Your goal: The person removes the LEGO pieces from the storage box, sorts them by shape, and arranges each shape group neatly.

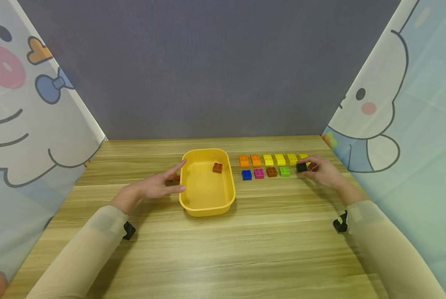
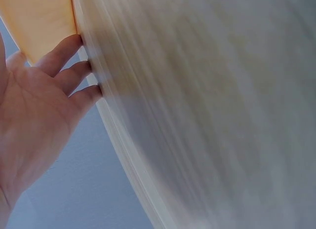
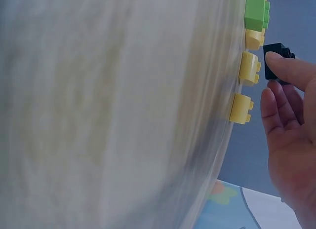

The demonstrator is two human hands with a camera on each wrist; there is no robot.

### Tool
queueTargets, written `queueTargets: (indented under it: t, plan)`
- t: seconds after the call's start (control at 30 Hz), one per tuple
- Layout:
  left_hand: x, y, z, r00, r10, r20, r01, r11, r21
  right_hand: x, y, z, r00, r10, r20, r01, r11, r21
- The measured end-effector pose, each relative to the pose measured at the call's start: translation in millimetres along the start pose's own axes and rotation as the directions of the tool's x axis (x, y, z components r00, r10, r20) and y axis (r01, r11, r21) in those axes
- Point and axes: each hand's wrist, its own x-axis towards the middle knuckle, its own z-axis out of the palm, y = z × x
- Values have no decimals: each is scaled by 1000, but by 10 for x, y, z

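Note:
My right hand pinches a black toy building brick between thumb and fingers at the right end of the front row. In the right wrist view the black brick is held off the wooden table. My left hand rests against the left side of a yellow plastic tub, fingers spread and fairly straight, with fingertips at its rim. Inside the tub lies one brown brick. Left of the black brick, the front row has green, brown, pink and blue bricks.
Behind the front row runs a back row of two orange bricks and several yellow bricks, the rightmost partly hidden by my right hand. A grey panel stands at the table's back edge, with cartoon-printed sheets at both sides.

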Motion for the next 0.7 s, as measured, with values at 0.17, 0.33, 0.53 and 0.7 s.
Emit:
queueTargets:
  t: [0.17, 0.33, 0.53, 0.7]
  plan:
    - [0, 7, -1, 1000, -3, -2, 3, 1000, -1, 54, 39, 20, 998, -1, 56, 3, 1000, -23]
    - [2, 7, 4, 1000, -3, -5, 3, 1000, -8, 107, 54, 50, 992, -1, 124, 6, 999, -40]
    - [5, 9, 5, 1000, 1, -7, -2, 1000, -10, 129, 51, 75, 986, 12, 167, -2, 998, -60]
    - [0, 21, 2, 1000, -3, 2, 3, 1000, -25, 141, 55, 70, 984, 14, 180, 0, 997, -80]
